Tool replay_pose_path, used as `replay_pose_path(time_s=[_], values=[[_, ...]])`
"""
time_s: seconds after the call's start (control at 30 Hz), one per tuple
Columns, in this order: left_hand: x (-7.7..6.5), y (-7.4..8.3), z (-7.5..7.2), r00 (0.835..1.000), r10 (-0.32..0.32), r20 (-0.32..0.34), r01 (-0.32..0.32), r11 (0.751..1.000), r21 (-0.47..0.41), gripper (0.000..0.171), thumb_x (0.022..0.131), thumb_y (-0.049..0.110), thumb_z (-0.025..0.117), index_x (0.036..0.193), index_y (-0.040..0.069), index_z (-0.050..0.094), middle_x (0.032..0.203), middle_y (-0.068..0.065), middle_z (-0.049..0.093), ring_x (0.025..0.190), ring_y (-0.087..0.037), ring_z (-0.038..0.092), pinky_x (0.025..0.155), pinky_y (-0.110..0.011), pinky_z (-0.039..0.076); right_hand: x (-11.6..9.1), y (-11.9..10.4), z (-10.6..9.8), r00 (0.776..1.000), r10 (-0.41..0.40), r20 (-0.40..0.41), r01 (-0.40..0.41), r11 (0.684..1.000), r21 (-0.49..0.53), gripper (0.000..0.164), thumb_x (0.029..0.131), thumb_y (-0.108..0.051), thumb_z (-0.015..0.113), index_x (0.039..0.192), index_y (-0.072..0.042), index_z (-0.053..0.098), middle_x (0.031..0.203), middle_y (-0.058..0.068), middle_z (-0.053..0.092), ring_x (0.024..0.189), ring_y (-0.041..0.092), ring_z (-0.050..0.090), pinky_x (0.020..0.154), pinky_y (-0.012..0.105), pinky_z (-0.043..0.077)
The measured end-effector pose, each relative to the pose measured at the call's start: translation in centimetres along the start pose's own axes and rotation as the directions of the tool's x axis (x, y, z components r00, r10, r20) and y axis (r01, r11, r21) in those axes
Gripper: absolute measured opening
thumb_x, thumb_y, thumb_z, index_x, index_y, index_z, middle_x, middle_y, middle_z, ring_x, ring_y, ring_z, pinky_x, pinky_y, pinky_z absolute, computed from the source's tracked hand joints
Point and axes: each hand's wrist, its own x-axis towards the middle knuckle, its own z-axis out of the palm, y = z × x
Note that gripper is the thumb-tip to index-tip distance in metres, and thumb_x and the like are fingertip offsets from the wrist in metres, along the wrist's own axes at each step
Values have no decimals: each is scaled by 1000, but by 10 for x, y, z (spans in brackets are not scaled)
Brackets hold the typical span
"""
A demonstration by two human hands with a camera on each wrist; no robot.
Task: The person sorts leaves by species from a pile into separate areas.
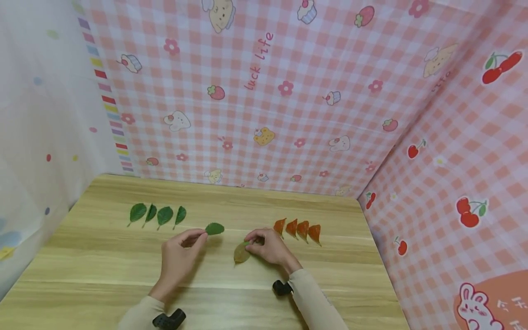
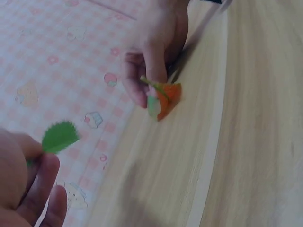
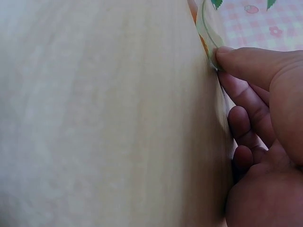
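My left hand (image 1: 181, 254) pinches a green leaf (image 1: 215, 228) by its stem end, above the table; its toothed edge shows in the left wrist view (image 2: 60, 137). The right hand (image 1: 270, 247) pinches a curled leaf (image 1: 241, 253) between thumb and fingers, low over the table. This leaf looks yellow-brown from the head, but orange (image 2: 171, 98) with a pale green part in the left wrist view. Whether that is one leaf or two, I cannot tell. Behind the left hand lies a row of several green leaves (image 1: 165, 215). Several folded orange leaves (image 1: 303, 229) lie beyond the right hand.
The wood-grain table (image 1: 222, 293) meets a pink checked cloth wall (image 1: 247, 110) at the back. Another checked wall (image 1: 437, 183) rises on the right, and a whitish cloth (image 1: 45, 119) hangs on the left. Black wrist devices (image 1: 169, 319) sit on both forearms.
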Motion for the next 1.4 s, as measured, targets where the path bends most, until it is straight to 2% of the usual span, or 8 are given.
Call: replay_pose_path(time_s=[0.23,0.37,0.57,0.7,0.83,0.97,1.2,1.4], values=[[10,-11,-8,994,-24,-108,28,999,39,20,97,0,87,117,-4,83,102,-21,87,82,13,70,75,-4,54,-2,-1,0,1000,10,0,-10,1000,-4,11,102,-18,87,113,-19,85,103,-1,77,93,6,64,87,22,54],[16,-17,-12,991,-15,-133,27,995,92,14,99,0,85,113,-3,86,103,-22,87,78,11,68,71,-3,51,-2,-1,0,1000,11,-3,-11,1000,-5,11,101,-19,87,113,-20,85,103,-1,77,93,7,64,87,22,53],[23,-23,-15,989,-1,-150,29,982,188,9,100,6,85,108,2,88,105,-18,86,80,-19,79,71,-6,49,-1,3,2,1000,-14,-3,14,1000,-1,12,101,-18,87,113,-17,85,102,1,79,91,5,66,87,22,54],[27,-25,-15,987,17,-161,22,970,242,6,99,6,87,104,3,88,103,-18,81,84,-31,74,74,-15,47,-1,3,2,1000,-18,-3,18,1000,1,11,102,-18,87,113,-17,85,102,1,80,91,4,66,86,22,54],[32,-26,-15,990,-4,-140,43,960,275,6,99,7,85,103,4,88,94,-14,81,77,-17,69,71,-19,46,-2,3,1,1000,-15,-1,15,1000,11,12,102,-18,87,113,-17,85,103,1,80,90,4,66,86,21,54],[36,-28,-17,993,-72,-91,96,952,290,8,102,11,83,105,5,87,93,-13,83,73,-9,68,67,-19,49,-2,2,2,1000,-20,0,20,1000,6,12,102,-18,86,113,-16,85,103,1,80,90,4,67,86,21,55],[43,-32,-16,987,-160,-16,156,931,329,15,104,16,79,109,3,86,101,-17,85,96,-37,78,85,-42,53,0,1,2,1000,-21,-4,21,1000,4,12,101,-17,87,113,-16,85,102,1,80,90,4,67,85,21,55],[48,-42,-14,982,-189,11,171,912,374,18,104,17,77,109,1,85,101,-18,85,96,-40,79,87,-52,56,0,0,1,1000,-24,-5,24,1000,-1,11,101,-16,87,112,-15,85,102,1,80,89,3,66,85,21,55]])
